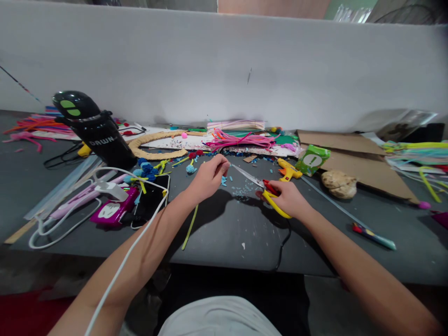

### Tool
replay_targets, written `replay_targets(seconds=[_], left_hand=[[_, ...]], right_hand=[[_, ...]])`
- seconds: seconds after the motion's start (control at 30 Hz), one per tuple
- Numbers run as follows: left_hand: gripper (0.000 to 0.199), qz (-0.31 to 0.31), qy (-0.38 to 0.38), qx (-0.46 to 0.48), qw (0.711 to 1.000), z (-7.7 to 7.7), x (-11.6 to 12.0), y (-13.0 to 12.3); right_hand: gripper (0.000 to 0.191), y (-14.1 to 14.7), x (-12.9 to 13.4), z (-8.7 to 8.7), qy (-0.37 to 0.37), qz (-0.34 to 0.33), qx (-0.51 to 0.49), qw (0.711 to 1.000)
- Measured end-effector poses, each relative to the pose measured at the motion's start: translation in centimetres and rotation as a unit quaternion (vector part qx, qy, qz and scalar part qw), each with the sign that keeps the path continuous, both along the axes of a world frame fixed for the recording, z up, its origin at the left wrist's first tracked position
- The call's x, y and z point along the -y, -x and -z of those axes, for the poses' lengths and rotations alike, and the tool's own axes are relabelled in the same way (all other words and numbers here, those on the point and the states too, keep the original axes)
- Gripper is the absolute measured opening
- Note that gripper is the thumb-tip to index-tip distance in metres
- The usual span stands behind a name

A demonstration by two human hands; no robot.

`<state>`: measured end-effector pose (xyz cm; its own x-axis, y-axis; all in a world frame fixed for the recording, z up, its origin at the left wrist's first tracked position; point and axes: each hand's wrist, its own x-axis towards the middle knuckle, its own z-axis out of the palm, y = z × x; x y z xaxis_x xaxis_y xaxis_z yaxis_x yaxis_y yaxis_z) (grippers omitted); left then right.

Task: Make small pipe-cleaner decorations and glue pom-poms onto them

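Note:
My right hand (289,198) grips scissors (254,178) by their yellow and red handles. The blades point left, and their tips reach close to the fingertips of my left hand (212,173). That hand is closed in a pinch, and what its fingers hold is too small to make out. Small light blue bits (224,181) show just under it; whether they touch the fingers I cannot tell. Fine light blue clippings (245,190) lie scattered on the grey table (224,238) below the blades. A yellow-green pipe cleaner (190,228) lies near my left forearm.
A black bottle (105,135), a purple box (114,207) and a white cable (121,268) across my left arm are at left. Pink pipe cleaners (240,140) lie at the back. A yellow glue gun (289,170), green packet (312,159) and cardboard (367,172) are at right.

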<state>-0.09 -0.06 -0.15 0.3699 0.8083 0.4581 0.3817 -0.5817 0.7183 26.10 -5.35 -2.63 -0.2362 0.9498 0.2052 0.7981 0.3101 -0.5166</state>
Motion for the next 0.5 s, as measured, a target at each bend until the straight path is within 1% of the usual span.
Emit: replay_targets(seconds=[0.27,0.5], left_hand=[[0.03,0.002,0.003,-0.004,1.0,-0.12,0.01,0.01],[0.029,0.003,0.002,-0.001,1.0,-0.01,-0.03,0.03]], right_hand=[[0.04,-0.19,-0.15,0.43,-0.013,0.003,0.002,1.0],[0.039,-0.25,-0.11,0.19,0.003,0.016,-0.016,1.0]])
